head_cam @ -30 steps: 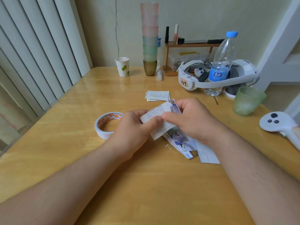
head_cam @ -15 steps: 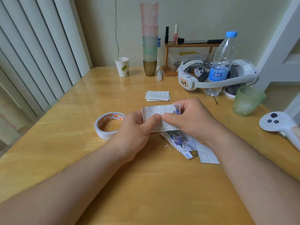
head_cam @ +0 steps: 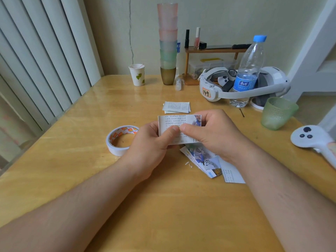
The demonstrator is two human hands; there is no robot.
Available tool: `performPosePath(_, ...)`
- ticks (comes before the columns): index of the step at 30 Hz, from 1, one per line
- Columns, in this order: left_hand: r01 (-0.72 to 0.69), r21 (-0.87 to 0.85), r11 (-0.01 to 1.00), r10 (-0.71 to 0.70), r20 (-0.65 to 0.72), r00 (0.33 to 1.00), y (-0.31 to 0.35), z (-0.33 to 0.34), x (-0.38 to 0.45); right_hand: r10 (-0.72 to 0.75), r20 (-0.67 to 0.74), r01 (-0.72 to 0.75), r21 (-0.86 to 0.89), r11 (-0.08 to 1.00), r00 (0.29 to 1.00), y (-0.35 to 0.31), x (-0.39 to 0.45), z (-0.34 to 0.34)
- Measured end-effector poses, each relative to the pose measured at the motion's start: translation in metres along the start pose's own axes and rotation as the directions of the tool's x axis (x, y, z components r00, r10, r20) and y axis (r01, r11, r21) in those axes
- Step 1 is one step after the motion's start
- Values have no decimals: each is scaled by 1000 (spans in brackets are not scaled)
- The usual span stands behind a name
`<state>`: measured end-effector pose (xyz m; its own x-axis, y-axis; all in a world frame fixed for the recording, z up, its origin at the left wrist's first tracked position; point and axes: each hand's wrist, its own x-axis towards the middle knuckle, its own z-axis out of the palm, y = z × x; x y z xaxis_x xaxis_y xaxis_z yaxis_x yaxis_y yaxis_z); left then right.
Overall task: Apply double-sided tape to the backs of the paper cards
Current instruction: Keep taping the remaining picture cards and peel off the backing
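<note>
**Mia:** What are the hands doing?

**Tom:** Both are holding one card (head_cam: 179,129) up over the table (head_cam: 163,215). The left hand (head_cam: 151,148) is pinching it with the thumb on top. The right hand (head_cam: 212,135) is gripping its right side, with the thumb meeting the left thumb in the middle.

**Mia:** How is it done well?

**Tom:** I think the thumbs are picking at something on the card, maybe tape or its peel. I cannot tell, it is too small. I am guessing it is best to be holding the card flat, pulling slowly, and keeping the paper from bending or tearing.

**Mia:** Let us be counting, big things first.

**Tom:** One table. One headset (head_cam: 241,84). One stack of cups (head_cam: 168,42), maybe six or seven. One bottle (head_cam: 249,70). One green cup (head_cam: 278,113), one paper cup (head_cam: 137,74), one controller (head_cam: 309,137).

**Mia:** And the tape?

**Tom:** One roll (head_cam: 121,140), lying just left of the left hand.

**Mia:** And cards?

**Tom:** One in the hands. A small pile (head_cam: 176,107) behind it, two or three. A messy heap (head_cam: 209,162) under the right hand, a few, hard to count. Two tiny scraps (head_cam: 188,164) beside it.
</note>
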<state>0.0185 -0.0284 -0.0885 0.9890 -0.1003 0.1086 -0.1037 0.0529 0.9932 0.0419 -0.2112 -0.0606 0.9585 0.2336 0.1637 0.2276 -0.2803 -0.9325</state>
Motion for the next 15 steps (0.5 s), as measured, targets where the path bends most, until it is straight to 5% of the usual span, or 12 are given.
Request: performPosePath(15, -54, 68, 996, 54, 12, 998, 3, -2, -2, -8, 8, 8, -56, 998, 1000, 2, 0, 5)
